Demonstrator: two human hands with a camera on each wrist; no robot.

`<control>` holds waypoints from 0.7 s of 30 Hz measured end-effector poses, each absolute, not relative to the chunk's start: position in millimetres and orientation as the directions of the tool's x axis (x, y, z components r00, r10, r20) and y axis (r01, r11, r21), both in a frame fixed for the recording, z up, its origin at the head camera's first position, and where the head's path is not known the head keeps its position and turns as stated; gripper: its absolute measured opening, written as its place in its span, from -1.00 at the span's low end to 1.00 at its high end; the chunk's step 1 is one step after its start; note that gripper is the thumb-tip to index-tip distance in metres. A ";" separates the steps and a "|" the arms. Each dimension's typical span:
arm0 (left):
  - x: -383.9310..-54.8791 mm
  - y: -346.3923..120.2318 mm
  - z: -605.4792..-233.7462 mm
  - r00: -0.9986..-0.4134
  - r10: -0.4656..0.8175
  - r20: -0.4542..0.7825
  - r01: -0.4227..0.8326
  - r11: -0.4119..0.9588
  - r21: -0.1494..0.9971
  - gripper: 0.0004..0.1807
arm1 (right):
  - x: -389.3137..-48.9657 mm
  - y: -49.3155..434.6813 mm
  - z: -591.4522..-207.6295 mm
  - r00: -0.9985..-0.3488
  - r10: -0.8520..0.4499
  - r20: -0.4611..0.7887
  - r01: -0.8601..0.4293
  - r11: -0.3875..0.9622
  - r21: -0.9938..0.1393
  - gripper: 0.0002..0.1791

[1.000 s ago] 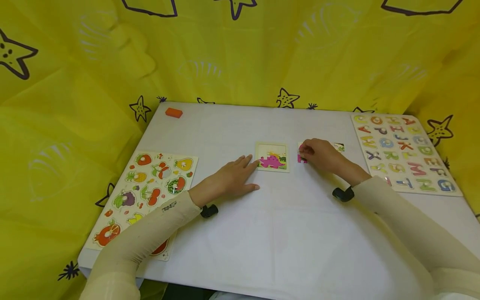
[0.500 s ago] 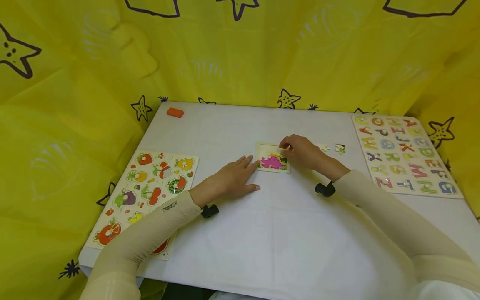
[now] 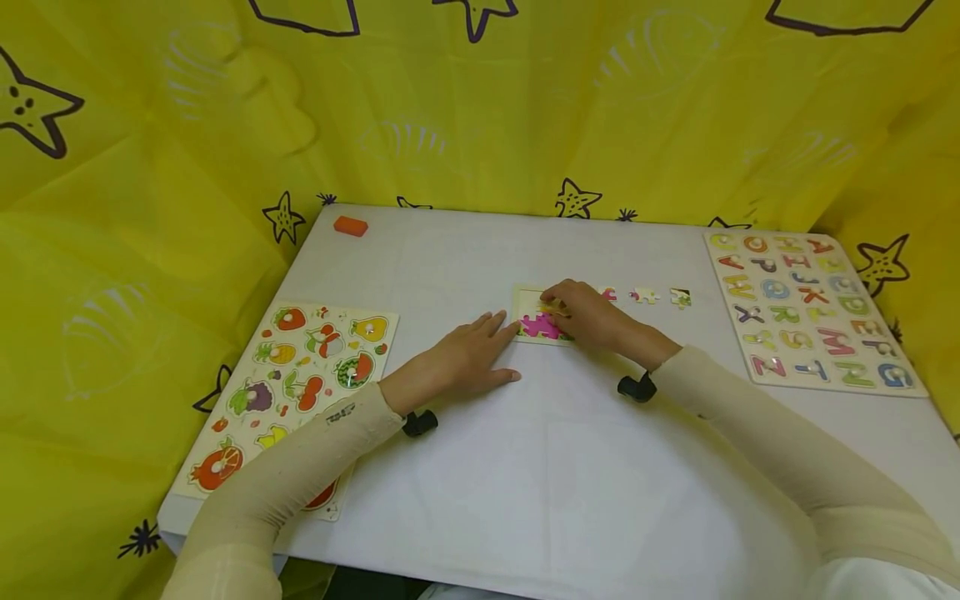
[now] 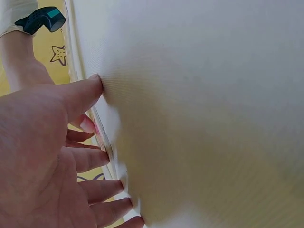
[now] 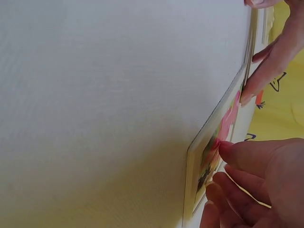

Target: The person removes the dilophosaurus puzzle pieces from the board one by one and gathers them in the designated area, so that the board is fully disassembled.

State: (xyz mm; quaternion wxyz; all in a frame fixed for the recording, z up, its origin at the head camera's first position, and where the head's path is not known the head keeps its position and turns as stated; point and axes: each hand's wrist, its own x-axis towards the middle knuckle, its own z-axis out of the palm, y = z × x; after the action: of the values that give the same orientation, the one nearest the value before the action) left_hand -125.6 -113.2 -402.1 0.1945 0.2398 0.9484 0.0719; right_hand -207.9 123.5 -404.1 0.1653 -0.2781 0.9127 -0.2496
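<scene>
Fruit board (image 3: 291,379), letter board (image 3: 813,315), right grip (image 3: 588,317) hiding puzzle (image 3: 534,323) corner, hold unclear

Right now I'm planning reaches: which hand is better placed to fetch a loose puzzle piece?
Likely the right hand, once free: it's nearer the loose pieces; the left hand lies across the puzzle frame from them.
</scene>
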 end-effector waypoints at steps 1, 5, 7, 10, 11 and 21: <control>-125.4 -113.0 -401.9 -0.809 0.483 -0.335 0.427 0.875 0.230 -0.06 | -207.1 123.5 -404.3 -0.788 -0.595 -0.157 -0.432 0.717 -0.547 -0.55; -124.7 -112.0 -400.9 -0.810 0.482 -0.333 0.427 0.875 0.229 -0.06 | -204.3 123.0 -403.3 -0.780 -0.609 -0.142 -0.451 0.706 -0.547 -0.56; -124.5 -111.7 -400.3 -0.810 0.482 -0.334 0.428 0.875 0.227 -0.06 | -203.4 122.5 -402.9 -0.774 -0.617 -0.139 -0.461 0.701 -0.545 -0.56; -124.7 -111.5 -400.0 -0.810 0.479 -0.339 0.426 0.877 0.223 -0.06 | -203.1 121.6 -403.2 -0.765 -0.629 -0.136 -0.476 0.695 -0.538 -0.57; -124.8 -111.4 -399.7 -0.809 0.478 -0.342 0.424 0.878 0.221 -0.06 | -202.9 121.4 -403.2 -0.762 -0.634 -0.133 -0.481 0.691 -0.539 -0.57; -125.1 -110.9 -398.6 -0.806 0.477 -0.352 0.421 0.879 0.225 -0.06 | -201.9 120.7 -402.9 -0.762 -0.637 -0.118 -0.491 0.687 -0.536 -0.56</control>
State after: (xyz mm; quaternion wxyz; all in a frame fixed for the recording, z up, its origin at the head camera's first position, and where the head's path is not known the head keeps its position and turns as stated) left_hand -125.1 -110.9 -398.6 0.2025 0.2369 0.9478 0.0681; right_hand -201.9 120.7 -402.9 0.1490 -0.3110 0.9062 -0.2447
